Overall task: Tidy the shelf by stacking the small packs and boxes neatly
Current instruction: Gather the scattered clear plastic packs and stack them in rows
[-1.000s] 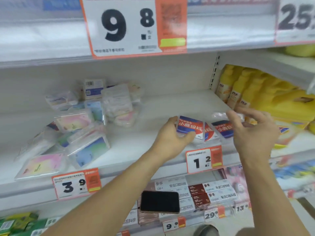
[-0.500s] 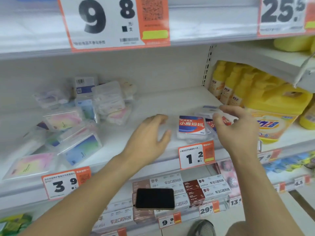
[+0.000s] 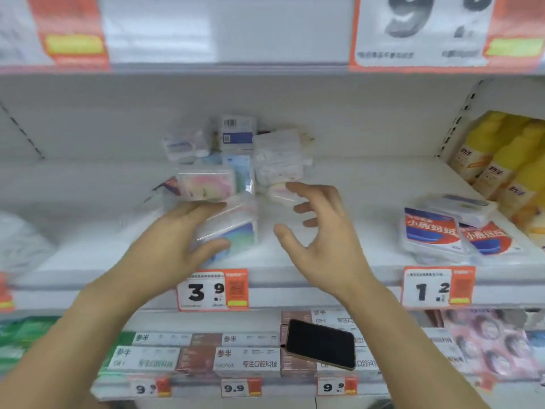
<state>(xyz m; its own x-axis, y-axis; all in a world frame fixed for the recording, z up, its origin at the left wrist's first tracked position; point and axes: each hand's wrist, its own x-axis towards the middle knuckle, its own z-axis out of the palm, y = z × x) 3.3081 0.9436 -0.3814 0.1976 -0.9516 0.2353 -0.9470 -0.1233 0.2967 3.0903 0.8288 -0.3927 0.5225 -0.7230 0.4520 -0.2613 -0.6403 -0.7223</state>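
A loose heap of small clear-wrapped packs (image 3: 218, 178) lies at the middle of the white shelf (image 3: 339, 261), some standing, some tipped. My left hand (image 3: 177, 231) rests against the front pack, a clear one with a blue-green card (image 3: 236, 234), fingers and thumb curled around its left side. My right hand (image 3: 318, 231) hovers open just right of the heap, fingers spread, touching nothing. At the right of the shelf sit red-and-blue labelled packs (image 3: 433, 234), lying overlapped and apart from both hands.
Yellow bottles (image 3: 501, 160) fill the shelf's far right. Price tags 3.9 (image 3: 212, 290) and 1.2 (image 3: 436, 287) hang on the front edge. Below, rows of boxes (image 3: 244, 358) carry a dark phone (image 3: 321, 343). A white bag (image 3: 20, 243) sits far left.
Both hands have left the red-and-blue packs, which now lie on the shelf, and moved left to the heap of clear packs. The camera has swung left with them.
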